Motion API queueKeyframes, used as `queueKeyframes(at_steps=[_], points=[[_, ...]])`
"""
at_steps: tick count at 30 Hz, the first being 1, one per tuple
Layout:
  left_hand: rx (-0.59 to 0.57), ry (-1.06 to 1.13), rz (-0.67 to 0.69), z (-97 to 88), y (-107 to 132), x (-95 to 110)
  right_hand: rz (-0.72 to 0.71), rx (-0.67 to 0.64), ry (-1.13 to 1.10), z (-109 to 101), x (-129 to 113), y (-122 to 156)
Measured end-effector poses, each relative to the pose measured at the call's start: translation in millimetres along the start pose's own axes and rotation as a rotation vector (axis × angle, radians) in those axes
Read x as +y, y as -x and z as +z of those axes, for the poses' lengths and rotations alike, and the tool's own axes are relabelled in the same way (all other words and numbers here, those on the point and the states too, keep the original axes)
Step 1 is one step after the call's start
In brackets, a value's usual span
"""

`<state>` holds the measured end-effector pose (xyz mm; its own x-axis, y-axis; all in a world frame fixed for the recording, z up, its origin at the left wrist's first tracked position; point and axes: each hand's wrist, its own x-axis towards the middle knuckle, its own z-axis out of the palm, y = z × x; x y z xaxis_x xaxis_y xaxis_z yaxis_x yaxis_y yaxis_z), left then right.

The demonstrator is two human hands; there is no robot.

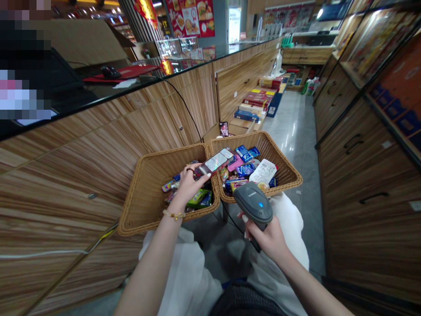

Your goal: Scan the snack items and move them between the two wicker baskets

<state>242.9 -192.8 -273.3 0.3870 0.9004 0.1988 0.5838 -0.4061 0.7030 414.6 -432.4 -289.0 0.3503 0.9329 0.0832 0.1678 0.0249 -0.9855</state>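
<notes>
My left hand [188, 186], with a beaded bracelet at its wrist, grips what looks like a smartphone [217, 161] with a bright face. The phone is tilted above the rims where two wicker baskets meet. In my right hand [268, 237] is a dark grey handheld barcode scanner [253, 204] with a blue light lit. Its head points toward the right wicker basket [286, 177], which holds blue packets, a pink pack and a white printed card [264, 171]. Several small packages, among them a green one [198, 199], lie in the left wicker basket [131, 206], partly behind my left hand.
A wooden counter [184, 101] with a glossy dark top runs along the left. Beyond the baskets, an open drawer holds stacked boxes [256, 101]. Wooden cabinets [355, 175] line the right. A person is partly visible at the upper left. A white cable [42, 254] runs along the counter front.
</notes>
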Motion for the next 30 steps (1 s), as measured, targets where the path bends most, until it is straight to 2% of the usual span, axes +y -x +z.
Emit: queueKeyframes(at_steps=[5,8,16,19,22,26,30], points=[[0.029,0.068,-0.063,5.5,-3.3,-9.1,-0.005,0.003,-0.011,1.3,-1.2,0.3],[0.042,0.125,-0.055,7.0,-5.9,-11.4,-0.004,-0.003,-0.01,1.5,-1.5,0.2],[-0.147,0.452,-0.134,5.3,-5.4,-0.4,0.015,-0.011,-0.02,2.3,1.4,-2.0],[-0.151,0.51,-0.152,4.8,-4.7,0.7,0.028,-0.004,-0.012,2.2,3.8,-4.5],[-0.008,0.465,-0.097,1.0,-3.5,0.9,0.023,0.001,0.01,0.7,3.3,-8.8],[0.271,0.158,0.122,-7.2,1.8,8.6,0.025,0.009,0.018,-0.6,-4.8,-17.0],[0.329,-0.032,0.214,-10.7,9.4,20.2,0.044,-0.003,0.019,1.2,-18.5,-26.3]])
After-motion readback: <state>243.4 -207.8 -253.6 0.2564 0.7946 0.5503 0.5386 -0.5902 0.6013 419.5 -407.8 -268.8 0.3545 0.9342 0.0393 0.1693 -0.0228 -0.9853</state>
